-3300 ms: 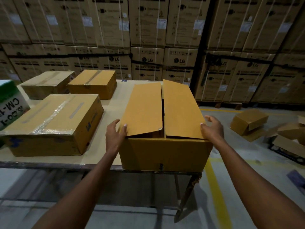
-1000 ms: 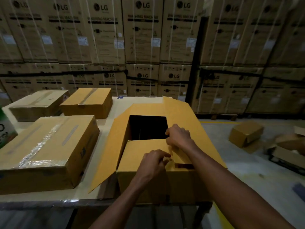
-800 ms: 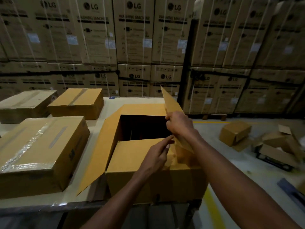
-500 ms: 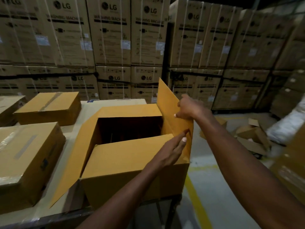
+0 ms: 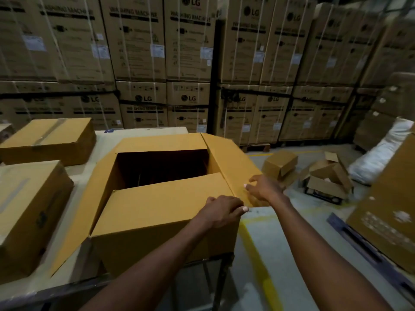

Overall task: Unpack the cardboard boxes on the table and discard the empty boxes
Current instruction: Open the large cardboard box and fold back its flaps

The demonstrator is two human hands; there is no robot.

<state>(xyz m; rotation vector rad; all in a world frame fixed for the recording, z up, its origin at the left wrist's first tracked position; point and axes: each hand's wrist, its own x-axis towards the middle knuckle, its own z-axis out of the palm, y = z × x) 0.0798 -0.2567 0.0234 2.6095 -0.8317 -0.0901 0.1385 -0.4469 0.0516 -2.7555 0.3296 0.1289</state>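
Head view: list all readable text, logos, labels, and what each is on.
"LG": logo on the stacked cartons along the back wall, repeated on many of them.
"WASHING MACHINE": printed under the logo on the upper cartons, blurred but legible.
White stickers on those cartons: print too small to read.
Dark mark on the side of the taped box: blurred, unreadable.
Open box under the hands: no text visible.

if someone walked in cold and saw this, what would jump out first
Probably the big open cardboard box at the table's near right corner, its inside too dark to read. The left hand grips the near flap's right corner, and the right hand touches the right-side flap. Behind stands a wall of stacked LG cartons, with opened boxes on the floor to the right.
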